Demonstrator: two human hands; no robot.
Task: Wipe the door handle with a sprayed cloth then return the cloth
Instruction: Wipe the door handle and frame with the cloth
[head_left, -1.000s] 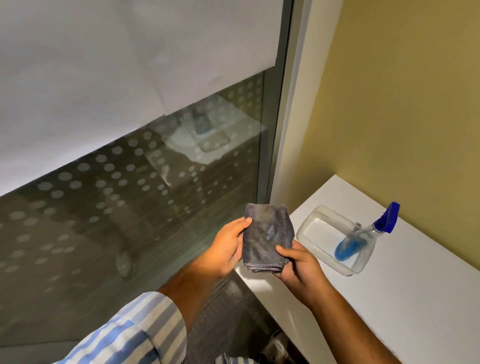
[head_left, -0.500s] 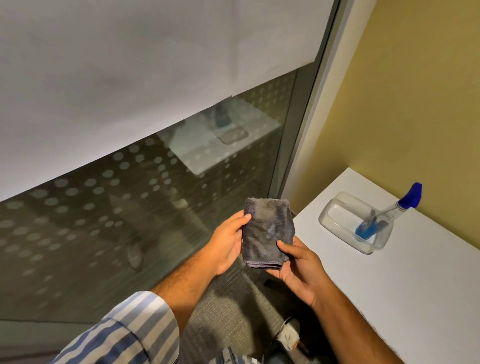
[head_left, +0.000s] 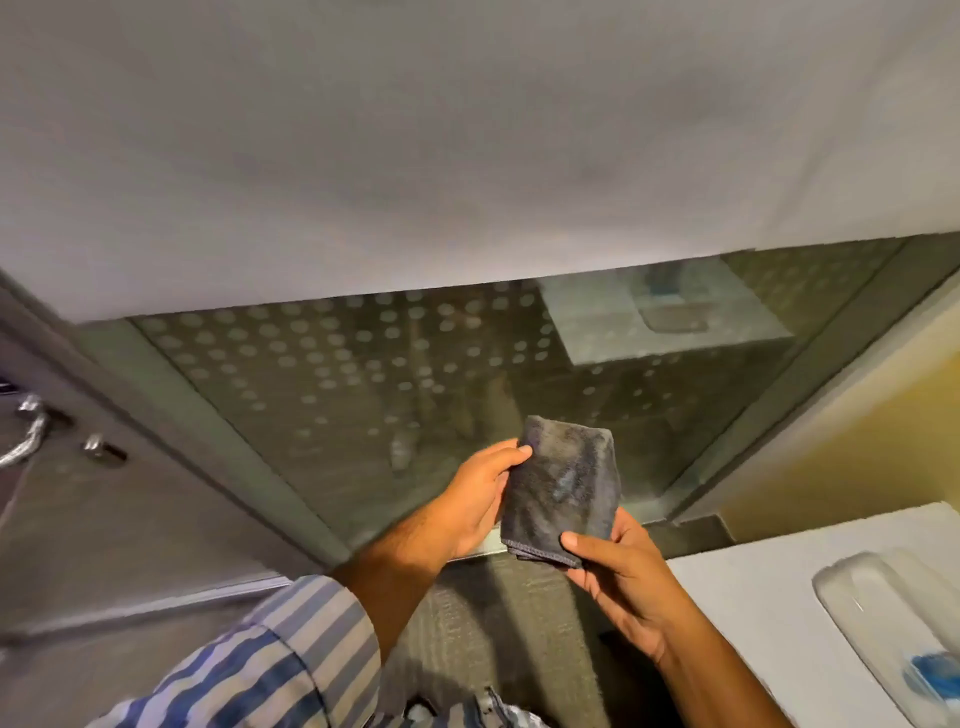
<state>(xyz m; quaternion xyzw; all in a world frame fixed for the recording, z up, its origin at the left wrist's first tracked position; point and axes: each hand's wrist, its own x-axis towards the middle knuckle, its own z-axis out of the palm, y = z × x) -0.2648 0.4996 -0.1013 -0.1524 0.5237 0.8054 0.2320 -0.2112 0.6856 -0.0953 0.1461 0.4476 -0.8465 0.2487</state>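
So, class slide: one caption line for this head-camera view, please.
Both hands, left hand and right hand, hold a folded grey cloth; door handle at far left.

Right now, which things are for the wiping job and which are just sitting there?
For the job:
cloth, held by left hand and right hand
door handle
spray bottle
tray

Just there:
dotted glass
white shelf
yellow wall

At far left the door handle (head_left: 23, 434) stands unobstructed — open air lies between it and the hands at centre; only the metal door frame (head_left: 218, 441) crosses the way — glass panel (head_left: 415, 374) behind.
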